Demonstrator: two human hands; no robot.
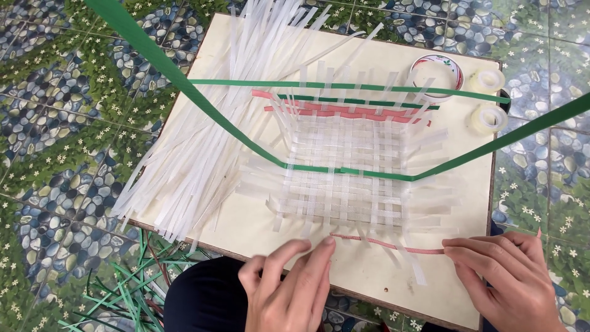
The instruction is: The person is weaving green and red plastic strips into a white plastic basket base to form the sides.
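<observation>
Pink strip is pinched at its end by the right hand, running from that grip along the woven mat; left hand fingers are pressed on its far end.

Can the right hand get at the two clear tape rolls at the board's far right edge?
Probably yes. The right hand pinches the pink plastic strip at the near edge; bare board lies between it and the clear tape rolls, crossed only by a raised green strip.

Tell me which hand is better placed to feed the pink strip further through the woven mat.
Right. The right hand already pinches the thin pink plastic strip at its free end; the left hand only rests fingertips by the translucent white woven strip mat.
</observation>
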